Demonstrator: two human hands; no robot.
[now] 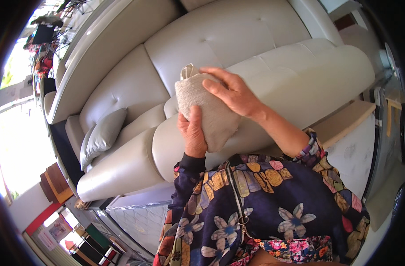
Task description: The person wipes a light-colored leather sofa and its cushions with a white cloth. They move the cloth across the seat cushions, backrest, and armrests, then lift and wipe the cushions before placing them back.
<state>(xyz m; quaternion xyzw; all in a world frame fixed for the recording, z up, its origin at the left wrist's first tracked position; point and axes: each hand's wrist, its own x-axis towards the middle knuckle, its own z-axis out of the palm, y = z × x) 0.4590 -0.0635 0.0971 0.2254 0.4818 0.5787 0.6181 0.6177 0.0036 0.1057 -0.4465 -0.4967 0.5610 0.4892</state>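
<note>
A folded beige terry cloth (205, 99) is held up in front of my chest, over the front of a silvery-beige leather-look sofa (229, 43). My left hand (192, 131) grips the cloth's lower left edge, thumb on the near face and fingers behind it. My right hand (234, 91) lies over the upper right side of the cloth, its fingers slightly blurred and bent along the top edge. A looped fold of the cloth sticks up at its top left. The lower part of the cloth hangs down between my hands, near my jacket.
A grey cushion (104, 136) leans at the left end of the sofa. A plastic-wrapped mattress (139, 216) stands below the sofa's front. A wooden ledge (345, 123) runs along the right. Brown boards (57, 181) and a bright window (24, 143) are at the far left.
</note>
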